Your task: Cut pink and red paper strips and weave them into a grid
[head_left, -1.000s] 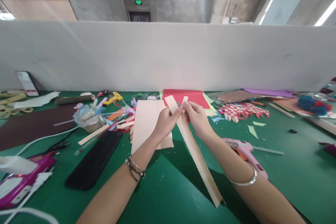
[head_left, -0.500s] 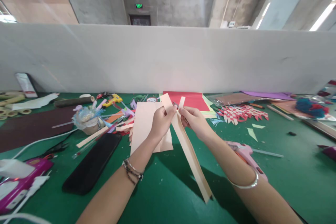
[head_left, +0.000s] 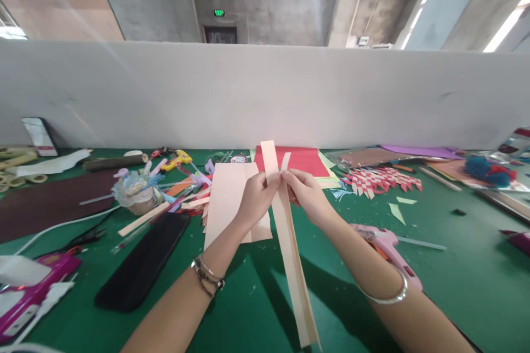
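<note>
Above the green table, both my hands pinch a long cream paper strip (head_left: 292,265) at nearly the same spot. My left hand (head_left: 259,198) is closed on its wider part, whose top end sticks up past the thumb. My right hand (head_left: 308,193) is closed on a narrow part, whose short end rises beside the wider one. The lower length hangs toward me with a lengthwise crease. My fingertips hide where the two parts meet. Behind my left hand lies a cream paper sheet (head_left: 227,198); beyond both hands is red paper (head_left: 304,157).
A pink glue gun (head_left: 389,245) lies beside my right forearm. Left of my left arm are a black case (head_left: 143,262) and a magenta power strip (head_left: 53,276). Red-and-white woven paper (head_left: 381,181) lies at right. A grey partition (head_left: 265,94) closes off the back.
The strip has swung more upright: its lower end moved left and nearer to me, its top slightly right. Both hands keep their pinch.
</note>
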Demonstrator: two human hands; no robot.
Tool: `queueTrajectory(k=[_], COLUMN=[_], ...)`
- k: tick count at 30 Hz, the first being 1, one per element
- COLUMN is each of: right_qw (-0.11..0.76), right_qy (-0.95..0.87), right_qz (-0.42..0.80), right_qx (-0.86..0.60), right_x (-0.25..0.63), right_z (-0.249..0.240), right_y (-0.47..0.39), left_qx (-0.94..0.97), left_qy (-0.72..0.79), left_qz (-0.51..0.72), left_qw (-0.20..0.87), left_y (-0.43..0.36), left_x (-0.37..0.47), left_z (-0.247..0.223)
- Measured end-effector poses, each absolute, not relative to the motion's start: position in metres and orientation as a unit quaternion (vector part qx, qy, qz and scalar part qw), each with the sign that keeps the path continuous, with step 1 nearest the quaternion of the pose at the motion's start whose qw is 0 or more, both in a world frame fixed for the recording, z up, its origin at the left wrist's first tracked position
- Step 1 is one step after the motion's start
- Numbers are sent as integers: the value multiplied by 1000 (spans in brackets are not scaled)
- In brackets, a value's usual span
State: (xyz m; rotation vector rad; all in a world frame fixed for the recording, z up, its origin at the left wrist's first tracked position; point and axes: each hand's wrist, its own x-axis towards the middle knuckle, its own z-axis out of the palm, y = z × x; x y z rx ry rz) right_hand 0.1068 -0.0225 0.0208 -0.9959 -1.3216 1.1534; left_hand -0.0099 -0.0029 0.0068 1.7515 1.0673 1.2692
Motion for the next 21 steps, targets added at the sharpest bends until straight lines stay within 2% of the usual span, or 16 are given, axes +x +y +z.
queueTrajectory(k=[10, 13, 17, 21], right_qw=[563, 576, 599, 601], right_qy=[-537, -521, -505, -492], right_qz=[475, 477, 471, 492], right_qx=[-411, -411, -406, -393], right_x=[103, 104, 106, 106], right_z=[10, 10, 11, 12], right_y=[-21, -21, -20, -19], left_qx=[683, 676, 703, 727], left_qy=[448, 444, 440, 412], left_qz=[498, 500, 433, 432], left_qw=[291, 311, 355, 339], left_y=[-4, -3, -2, -2], left_x=[-13, -15, -15, -15], left_z=[10, 12, 13, 14])
